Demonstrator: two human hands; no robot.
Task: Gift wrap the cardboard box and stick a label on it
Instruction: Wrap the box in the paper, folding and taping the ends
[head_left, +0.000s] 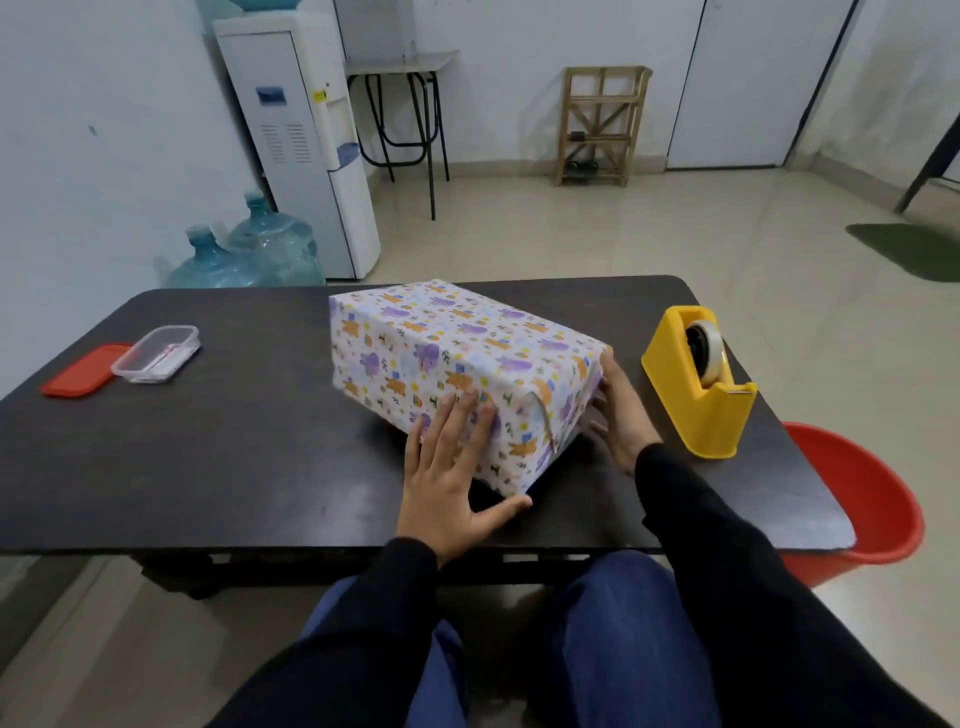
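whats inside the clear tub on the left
The clear tub stands open, its red lid beside it. Something pale with pink marks lies inside, perhaps labels; it is too blurred to tell.

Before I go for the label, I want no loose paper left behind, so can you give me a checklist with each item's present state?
1. Paper covers the patterned gift-wrapped box on every visible face: ok.
2. Near end flap flat and taped: cannot tell; a seam edge shows there, tape is not discernible.
3. Box steadied: ok; left hand lies flat on its near side, right hand presses the end.
4. Yellow tape dispenser within reach, roll loaded: ok, just beyond the right hand.
5. Label located: cannot tell; the clear plastic container stands open beside its red lid, contents unclear.
6. Far end closed: cannot tell, hidden.
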